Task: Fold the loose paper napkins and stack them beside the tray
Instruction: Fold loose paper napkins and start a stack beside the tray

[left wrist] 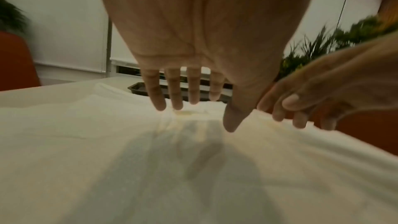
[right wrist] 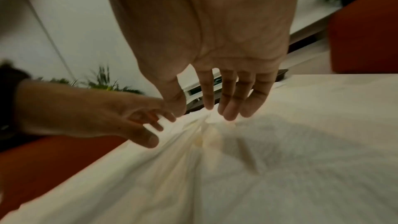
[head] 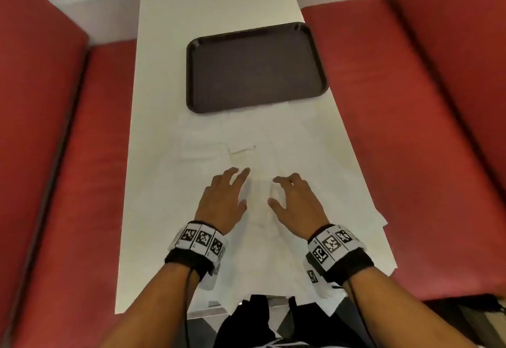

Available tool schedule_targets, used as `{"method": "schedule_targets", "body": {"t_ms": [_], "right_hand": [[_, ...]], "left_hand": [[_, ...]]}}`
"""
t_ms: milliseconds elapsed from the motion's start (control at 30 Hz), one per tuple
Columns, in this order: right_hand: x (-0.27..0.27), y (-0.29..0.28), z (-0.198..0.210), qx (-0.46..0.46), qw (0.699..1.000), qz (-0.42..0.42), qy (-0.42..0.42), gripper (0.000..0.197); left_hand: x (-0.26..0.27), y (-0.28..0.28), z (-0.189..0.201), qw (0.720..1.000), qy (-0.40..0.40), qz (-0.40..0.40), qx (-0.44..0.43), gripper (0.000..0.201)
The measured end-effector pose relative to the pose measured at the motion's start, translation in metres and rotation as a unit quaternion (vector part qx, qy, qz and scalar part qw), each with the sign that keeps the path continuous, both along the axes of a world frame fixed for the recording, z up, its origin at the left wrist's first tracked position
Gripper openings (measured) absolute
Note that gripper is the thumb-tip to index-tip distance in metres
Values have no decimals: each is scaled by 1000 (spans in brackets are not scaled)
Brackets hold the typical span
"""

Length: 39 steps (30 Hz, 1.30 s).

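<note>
Nearest, left hand (head: 222, 197) and right hand (head: 297, 200) side by side, palms down, fingers spread and loosely bent, gripping nothing, hovering at or just touching a rumpled napkin (head: 260, 205) between and beneath them. Just past the fingertips, more loose napkins (head: 219, 139) lying flat and overlapping on the table (head: 153, 128). Farther still, the dark tray (head: 256, 67), bare. No folded stack visible beside it; by the look of things, folding barely begun.

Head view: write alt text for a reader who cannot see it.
Two bare hands, the left hand and right hand, reach open over loose white paper napkins spread on a white table. Beyond the napkins sits an empty dark brown tray, with red bench seats on both sides.
</note>
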State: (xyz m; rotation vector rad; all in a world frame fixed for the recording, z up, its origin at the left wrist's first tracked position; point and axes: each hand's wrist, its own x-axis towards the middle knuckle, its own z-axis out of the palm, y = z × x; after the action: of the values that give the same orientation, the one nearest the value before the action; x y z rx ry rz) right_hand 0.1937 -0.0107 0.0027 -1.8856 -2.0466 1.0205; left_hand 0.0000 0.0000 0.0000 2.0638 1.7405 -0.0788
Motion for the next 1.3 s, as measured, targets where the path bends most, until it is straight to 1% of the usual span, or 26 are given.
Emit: {"method": "schedule_targets", "body": {"t_ms": [33,100,167,267,300,367,433,500,600,667,700,733,767,800,833,867,900,933,1000,1100,1133,1167,1200,1233,1267,1300], "right_hand": [[-3,2,-2,-3,1000,10,-15,54],[-6,6,-8,-9,999,23,-40,59],[-6,9,-14,-24,997,41,-56,61],[-2,12,-23,-22,996,59,-70,62],[-2,13,-24,-15,996,62,-69,60],[-3,16,-27,7,994,73,-76,56],[-7,19,-29,35,994,78,-72,49],[-12,22,-28,56,997,51,-19,37],[-19,21,-16,53,991,-1,120,16],[-20,19,4,16,971,-26,235,9],[-19,19,17,-14,956,-34,290,8],[-16,20,29,-39,939,-44,339,9],[-13,21,41,-54,922,-58,379,11],[-10,23,54,-58,907,-73,410,12],[-6,26,65,-57,895,-83,435,11],[-3,27,74,-55,885,-85,455,8],[-1,30,81,-53,877,-78,470,7],[1,31,87,-53,871,-73,484,7],[2,34,94,-59,864,-76,495,9],[1,38,91,-77,860,-119,490,13],[0,39,90,-99,852,-129,498,16],[1,39,88,-133,838,-132,513,22],[1,39,86,-178,822,-128,526,29],[2,37,85,-218,817,-114,522,35],[3,34,82,-237,824,-92,505,38],[3,30,81,-236,839,-71,485,36]], "left_hand": [[1,4,-3,1000,24,-18,3,71],[1,11,-8,998,63,-26,2,67],[2,17,-10,996,81,-31,-10,58],[4,18,-12,997,73,-30,3,36],[4,17,-14,998,62,-26,8,32],[2,16,-16,999,34,-12,4,35],[0,15,-20,1000,11,-3,-4,45],[-1,12,-20,1000,-7,4,1,54],[-1,4,-12,998,-54,21,17,72],[-4,-3,2,992,-112,44,40,82],[-7,-6,11,984,-155,73,55,84],[-10,-9,22,968,-210,116,69,84],[-13,-12,33,943,-275,173,73,83],[-15,-15,45,907,-343,237,59,78],[-15,-17,56,860,-414,295,28,70],[-13,-20,65,809,-483,334,-13,59],[-11,-22,71,771,-530,352,-46,48],[-9,-24,76,755,-548,355,-56,38],[-6,-26,83,742,-567,357,-36,24],[-3,-24,90,719,-591,365,-26,17],[-1,-23,92,712,-598,367,-30,12],[1,-21,94,704,-604,374,-28,7],[3,-20,95,692,-609,387,-20,5],[4,-18,95,678,-615,403,-7,5],[5,-15,96,663,-623,414,7,9],[7,-12,98,654,-628,421,18,15]]}}
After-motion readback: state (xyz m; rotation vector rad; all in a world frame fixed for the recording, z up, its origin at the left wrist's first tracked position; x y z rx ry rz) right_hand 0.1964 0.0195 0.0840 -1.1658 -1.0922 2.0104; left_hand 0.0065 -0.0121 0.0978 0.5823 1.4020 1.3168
